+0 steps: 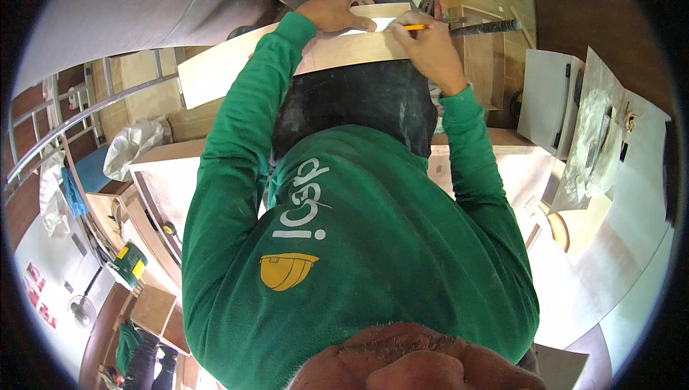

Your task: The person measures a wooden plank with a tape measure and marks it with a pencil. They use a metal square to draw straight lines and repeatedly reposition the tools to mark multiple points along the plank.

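Note:
A long pale wooden board (323, 56) lies crosswise over my dark-trousered lap, near the upper middle of the head view. My left hand (332, 11) grips it at the far edge, fingers bent and thumb reaching over the top, beside a bright white patch that I cannot make out. My right hand (429, 51) is closed on a yellow pencil (417, 27), held at the board's right end, its tip hidden in my fingers. Just beyond that end a dark ridged rod (488, 27) sticks out to the right.
A metal ladder (129, 96) and crumpled pale bags (136, 149) are at the left. Large curved grey surfaces (165, 10) stand at the top. White panels (545, 103) and a dusty sheet (588, 132) are at the right. A green-and-yellow tool (129, 264) sits lower left.

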`<state>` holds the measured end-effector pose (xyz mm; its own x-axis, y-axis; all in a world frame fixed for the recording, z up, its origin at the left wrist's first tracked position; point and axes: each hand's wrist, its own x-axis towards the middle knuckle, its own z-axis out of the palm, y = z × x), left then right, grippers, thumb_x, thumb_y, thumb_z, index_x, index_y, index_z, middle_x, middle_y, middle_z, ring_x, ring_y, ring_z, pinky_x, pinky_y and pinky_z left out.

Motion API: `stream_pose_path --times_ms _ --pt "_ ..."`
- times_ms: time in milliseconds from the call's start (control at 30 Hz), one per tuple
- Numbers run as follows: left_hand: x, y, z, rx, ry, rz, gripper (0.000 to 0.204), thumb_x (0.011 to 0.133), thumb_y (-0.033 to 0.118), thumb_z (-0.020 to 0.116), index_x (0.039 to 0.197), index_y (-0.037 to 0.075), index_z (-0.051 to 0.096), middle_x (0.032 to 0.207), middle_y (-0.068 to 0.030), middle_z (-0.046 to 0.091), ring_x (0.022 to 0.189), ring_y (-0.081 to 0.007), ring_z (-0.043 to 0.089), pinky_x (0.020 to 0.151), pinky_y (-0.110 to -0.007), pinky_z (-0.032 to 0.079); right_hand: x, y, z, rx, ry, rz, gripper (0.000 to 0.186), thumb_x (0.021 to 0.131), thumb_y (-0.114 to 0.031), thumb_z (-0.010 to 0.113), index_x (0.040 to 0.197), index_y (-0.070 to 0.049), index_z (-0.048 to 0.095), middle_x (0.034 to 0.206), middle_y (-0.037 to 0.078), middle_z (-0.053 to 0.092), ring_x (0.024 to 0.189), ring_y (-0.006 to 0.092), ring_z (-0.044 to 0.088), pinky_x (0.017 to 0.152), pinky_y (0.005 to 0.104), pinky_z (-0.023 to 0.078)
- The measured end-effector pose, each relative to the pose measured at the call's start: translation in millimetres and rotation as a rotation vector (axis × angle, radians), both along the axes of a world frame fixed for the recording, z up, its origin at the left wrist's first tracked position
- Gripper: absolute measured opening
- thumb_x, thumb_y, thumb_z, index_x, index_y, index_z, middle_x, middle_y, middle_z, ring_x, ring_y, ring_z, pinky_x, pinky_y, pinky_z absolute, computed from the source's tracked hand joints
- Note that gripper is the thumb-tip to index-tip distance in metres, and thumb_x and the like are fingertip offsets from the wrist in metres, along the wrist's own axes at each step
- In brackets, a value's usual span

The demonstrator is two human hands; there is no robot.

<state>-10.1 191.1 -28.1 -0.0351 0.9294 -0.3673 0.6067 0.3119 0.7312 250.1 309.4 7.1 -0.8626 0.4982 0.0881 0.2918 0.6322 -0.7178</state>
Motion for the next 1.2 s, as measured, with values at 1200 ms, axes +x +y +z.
stream_pose_path --times_ms 1200 --pt "31 -57 32 0.362 0.17 0.168 0.068 0.099 0.042 0.086 0.152 0.003 0.067 0.147 -0.0226 0.067 0.137 -0.0406 0.065 0.117 -0.046 0.051 46 10 -42 -0.422 0.043 -0.273 0.043 0.107 -0.035 0.081 0.133 -0.002 0.076 0.113 0.015 0.081 0.105 0.022 0.075 0.097 0.0363 0.057"
